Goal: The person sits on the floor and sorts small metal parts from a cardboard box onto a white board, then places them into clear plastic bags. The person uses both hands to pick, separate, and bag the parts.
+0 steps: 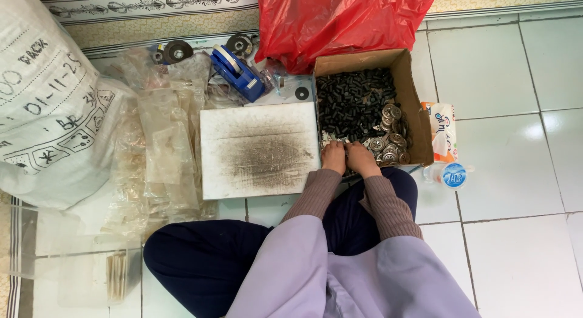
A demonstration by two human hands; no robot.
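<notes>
Both grips, left hand (333, 155) and right hand (360, 158), are resting curled at the cardboard box's (419, 105) lower edge; whether anything is held is unclear; metal discs (392, 142) are lying just right.

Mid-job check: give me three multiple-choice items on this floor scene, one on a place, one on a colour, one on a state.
1. Where are both hands?
A. On the blue tape dispenser
B. At the near edge of the cardboard box
C. On the white sack

2. What colour is the plastic bag behind the box?
A. Red
B. Green
C. Black

3. What state is the white board in?
A. Spotless
B. Smudged dark in the middle
C. Folded in half

Answers:
1 B: the left hand and right hand rest at the cardboard box, among the metal discs and beside the small black parts.
2 A: the plastic bag is red.
3 B: the white board lies flat with a dark smear.
</notes>
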